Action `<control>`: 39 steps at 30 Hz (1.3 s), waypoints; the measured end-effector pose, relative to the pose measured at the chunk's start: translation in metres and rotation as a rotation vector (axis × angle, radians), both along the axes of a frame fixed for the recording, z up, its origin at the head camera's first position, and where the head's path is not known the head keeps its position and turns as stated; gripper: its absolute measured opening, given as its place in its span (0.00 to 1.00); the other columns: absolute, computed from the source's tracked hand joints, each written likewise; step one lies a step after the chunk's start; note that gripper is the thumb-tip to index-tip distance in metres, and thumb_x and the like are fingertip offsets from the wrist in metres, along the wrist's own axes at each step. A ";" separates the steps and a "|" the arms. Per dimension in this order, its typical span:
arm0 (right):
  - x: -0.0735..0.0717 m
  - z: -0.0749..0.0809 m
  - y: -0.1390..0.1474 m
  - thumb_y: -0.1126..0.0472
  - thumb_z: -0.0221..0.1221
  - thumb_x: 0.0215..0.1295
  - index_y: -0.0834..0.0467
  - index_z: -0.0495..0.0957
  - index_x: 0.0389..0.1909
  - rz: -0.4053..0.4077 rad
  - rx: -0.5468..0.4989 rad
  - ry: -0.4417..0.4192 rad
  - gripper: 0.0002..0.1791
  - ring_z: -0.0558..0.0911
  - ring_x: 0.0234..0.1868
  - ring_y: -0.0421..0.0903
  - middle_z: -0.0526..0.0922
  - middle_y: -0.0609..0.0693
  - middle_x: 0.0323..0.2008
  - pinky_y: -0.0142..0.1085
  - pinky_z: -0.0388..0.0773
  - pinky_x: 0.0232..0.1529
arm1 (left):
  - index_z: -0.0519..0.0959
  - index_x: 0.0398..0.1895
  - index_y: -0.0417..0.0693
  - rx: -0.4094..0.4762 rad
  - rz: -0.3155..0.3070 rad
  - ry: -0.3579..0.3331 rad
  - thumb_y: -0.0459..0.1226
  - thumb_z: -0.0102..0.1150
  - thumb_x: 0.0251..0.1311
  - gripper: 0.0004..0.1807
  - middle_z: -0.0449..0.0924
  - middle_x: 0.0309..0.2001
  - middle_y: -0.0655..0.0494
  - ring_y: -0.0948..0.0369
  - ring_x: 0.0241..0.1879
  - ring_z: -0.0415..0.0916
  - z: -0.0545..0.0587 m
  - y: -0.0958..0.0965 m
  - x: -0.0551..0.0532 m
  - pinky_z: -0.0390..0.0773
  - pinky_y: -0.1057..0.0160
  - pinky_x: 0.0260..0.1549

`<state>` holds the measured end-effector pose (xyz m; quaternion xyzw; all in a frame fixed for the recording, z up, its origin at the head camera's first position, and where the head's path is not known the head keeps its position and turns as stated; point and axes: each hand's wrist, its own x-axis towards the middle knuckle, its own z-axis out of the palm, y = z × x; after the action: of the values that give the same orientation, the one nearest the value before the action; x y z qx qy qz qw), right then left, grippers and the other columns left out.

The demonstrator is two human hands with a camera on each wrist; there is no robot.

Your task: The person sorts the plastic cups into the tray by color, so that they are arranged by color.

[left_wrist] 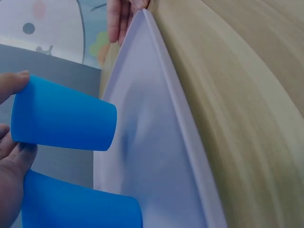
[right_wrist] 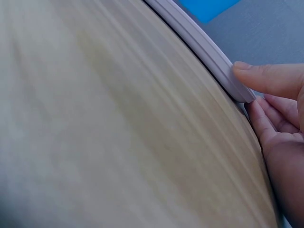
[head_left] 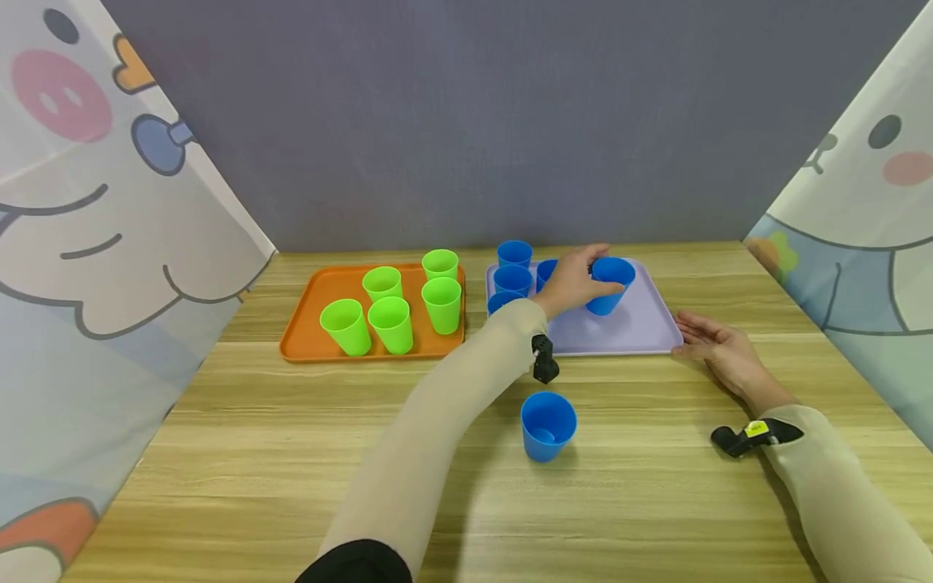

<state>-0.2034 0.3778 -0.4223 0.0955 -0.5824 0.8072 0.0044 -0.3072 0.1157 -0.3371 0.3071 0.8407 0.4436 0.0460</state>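
Observation:
My left hand (head_left: 572,283) grips a blue cup (head_left: 611,291) near its rim, thumb on one side and fingers on the other. That cup is over the right half of a light purple tray (head_left: 649,328); whether its base touches the tray, I cannot tell. Several more blue cups (head_left: 513,280) stand on the tray's left part, some partly hidden behind my left hand and sleeve. At the tray's near right corner, my right hand (head_left: 722,356) pinches the rim, with the thumb (right_wrist: 266,78) on top and fingers lower down. Another blue cup (head_left: 548,427) stands on the table, nearer to me.
An orange tray (head_left: 306,328) lies left of the purple one, bearing several green cups (head_left: 391,325). Both trays rest on a wooden table (head_left: 255,470). A grey panel (head_left: 466,129) rises behind, and cartoon-printed sheets (head_left: 109,243) flank the table.

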 end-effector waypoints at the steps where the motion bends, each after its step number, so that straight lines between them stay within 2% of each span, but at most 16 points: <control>1: 0.000 0.000 0.000 0.92 0.53 0.52 0.57 0.83 0.50 0.000 -0.002 0.000 0.33 0.84 0.49 0.39 0.86 0.47 0.48 0.29 0.80 0.48 | 0.63 0.75 0.45 -0.005 -0.005 0.007 0.43 0.70 0.60 0.41 0.68 0.70 0.53 0.62 0.67 0.67 0.000 0.001 0.000 0.67 0.72 0.61; 6: -0.001 0.001 0.000 0.92 0.54 0.51 0.59 0.83 0.50 0.002 -0.006 0.003 0.33 0.84 0.49 0.39 0.85 0.48 0.49 0.29 0.79 0.48 | 0.64 0.73 0.44 -0.029 -0.032 0.023 0.43 0.70 0.60 0.40 0.69 0.69 0.53 0.61 0.66 0.68 -0.001 0.006 0.002 0.68 0.73 0.60; 13: -0.001 0.001 -0.001 0.92 0.54 0.51 0.58 0.83 0.50 0.002 0.002 0.000 0.33 0.84 0.49 0.39 0.86 0.47 0.49 0.29 0.79 0.48 | 0.62 0.75 0.49 -0.080 -0.038 -0.012 0.45 0.69 0.61 0.41 0.68 0.70 0.57 0.63 0.67 0.66 -0.006 0.013 0.004 0.68 0.72 0.60; 20: -0.001 0.001 -0.002 0.92 0.54 0.51 0.58 0.83 0.49 0.006 0.000 -0.002 0.33 0.84 0.49 0.39 0.86 0.47 0.49 0.29 0.80 0.47 | 0.59 0.77 0.49 -0.083 -0.050 -0.040 0.44 0.68 0.62 0.42 0.67 0.71 0.55 0.63 0.68 0.66 -0.010 0.016 0.002 0.69 0.69 0.61; 35: 0.000 0.001 -0.001 0.92 0.54 0.51 0.59 0.83 0.50 0.014 -0.020 0.003 0.32 0.84 0.49 0.40 0.85 0.48 0.49 0.30 0.80 0.47 | 0.57 0.77 0.49 -0.091 -0.031 -0.070 0.44 0.68 0.62 0.43 0.67 0.71 0.56 0.62 0.68 0.65 -0.010 0.017 0.003 0.69 0.70 0.60; 39: 0.000 0.001 -0.002 0.92 0.55 0.51 0.60 0.83 0.50 0.020 -0.035 0.002 0.32 0.84 0.49 0.40 0.85 0.48 0.49 0.31 0.81 0.47 | 0.58 0.77 0.50 -0.068 -0.016 -0.090 0.45 0.68 0.62 0.44 0.66 0.71 0.57 0.63 0.69 0.63 -0.008 0.016 0.004 0.68 0.69 0.61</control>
<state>-0.2034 0.3762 -0.4216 0.1023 -0.5670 0.8173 -0.0014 -0.3033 0.1322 -0.3455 0.2918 0.8499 0.4278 0.0975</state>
